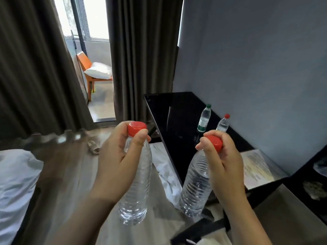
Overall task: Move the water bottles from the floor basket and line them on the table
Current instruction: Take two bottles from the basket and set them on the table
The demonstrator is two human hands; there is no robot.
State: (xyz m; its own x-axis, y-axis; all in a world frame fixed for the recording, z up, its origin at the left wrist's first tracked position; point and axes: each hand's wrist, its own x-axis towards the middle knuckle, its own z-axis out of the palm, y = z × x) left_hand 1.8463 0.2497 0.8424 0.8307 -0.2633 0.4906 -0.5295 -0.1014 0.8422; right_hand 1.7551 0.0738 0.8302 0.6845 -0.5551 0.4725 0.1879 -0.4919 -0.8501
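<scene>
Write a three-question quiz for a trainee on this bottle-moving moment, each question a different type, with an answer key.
1. True or false: the left hand and the right hand each grip a bottle near its cap.
2. How many bottles already stand on the black table? A) none B) two C) four
3. Fill in: the taller standing bottle has a ____ cap.

Key
1. True: the left-hand bottle and the right-hand bottle are both red-capped and held at the neck.
2. B: the taller one and a red-capped bottle beside it.
3. Green.
</scene>
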